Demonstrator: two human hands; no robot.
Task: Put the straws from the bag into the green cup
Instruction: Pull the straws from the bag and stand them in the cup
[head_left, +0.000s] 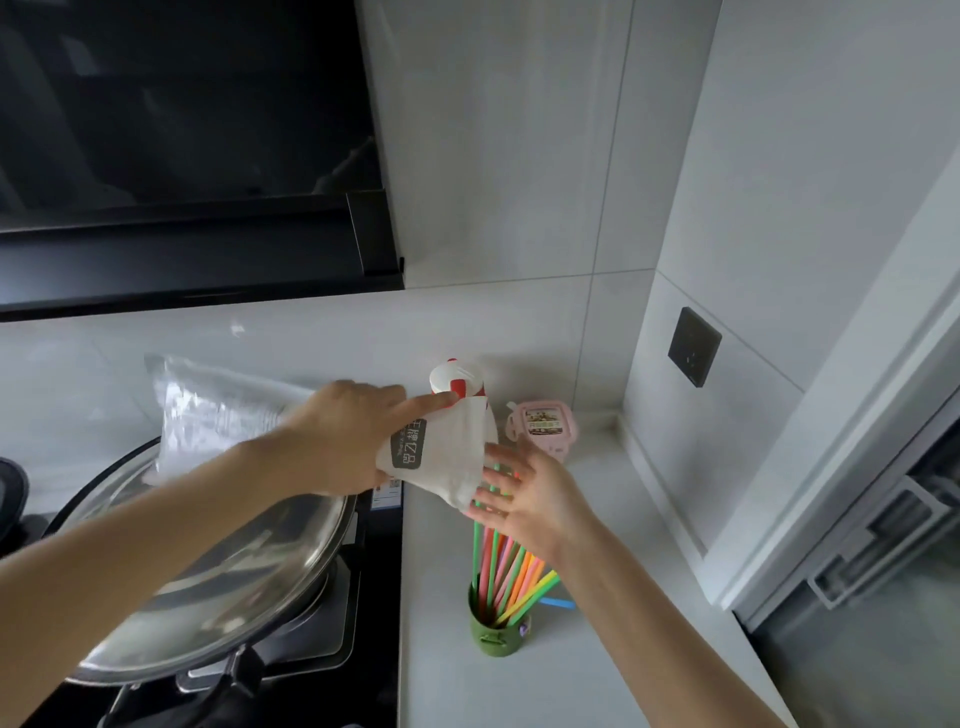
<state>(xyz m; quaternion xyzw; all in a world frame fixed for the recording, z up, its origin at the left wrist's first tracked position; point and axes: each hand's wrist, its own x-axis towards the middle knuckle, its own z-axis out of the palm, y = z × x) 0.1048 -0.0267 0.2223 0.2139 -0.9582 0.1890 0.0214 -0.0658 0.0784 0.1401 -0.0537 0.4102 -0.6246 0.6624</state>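
1. Nearest to me are the two forearms, reaching in from below. The left hand (353, 441) is clamped on the white bag (452, 457) from above, with its forefinger lying straight along the top.
2. The right hand (524, 499) is just beside the left, at the bag's lower mouth. Its fingers are spread and straight against the straw tops, gripping nothing.
3. The straws (506, 571) run down from under the right palm into the green cup (491, 631), which stands on the countertop (519, 691) directly below that hand. Their feet are in the cup and their tops are at or just inside the bag's mouth.
4. One blue straw (558, 603) lies flat on the counter beside the cup, below the right wrist.
5. I would say the job is nearly done. The bundle is seated, but the bag has yet to come clear of the tops and the stray still needs picking up. I cannot tell whether more remain inside the bag.
6. Under the left forearm sits a glass pan lid (208, 561), and beyond the left hand a clear plastic packet (218, 410). Past both hands stand a red-and-white bottle (457, 382) and a pink box (543, 428).
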